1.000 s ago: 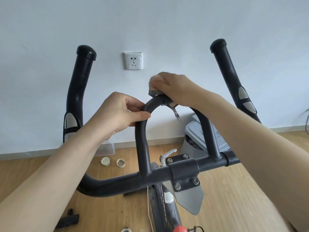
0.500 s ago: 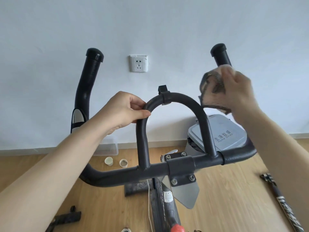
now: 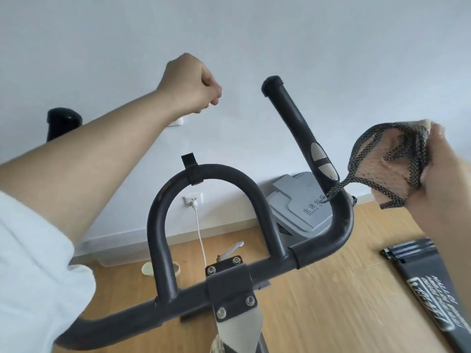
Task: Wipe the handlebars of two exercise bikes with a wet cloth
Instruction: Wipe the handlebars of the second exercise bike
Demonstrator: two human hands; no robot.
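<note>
Off the centre loop (image 3: 229, 171), lets go with left hand (image 3: 191, 85), fingers curled empty; carries cloth (image 3: 382, 164), clenched in right hand (image 3: 441, 179), toward right horn (image 3: 293, 115), likely next.

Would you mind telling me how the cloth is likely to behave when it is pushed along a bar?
Probably floppy: the cloth bunches in the right hand and one corner droops in a limp tail. Likely light, since one hand carries it. Its open mesh weave may grip rather than slide on the handlebar.
</note>
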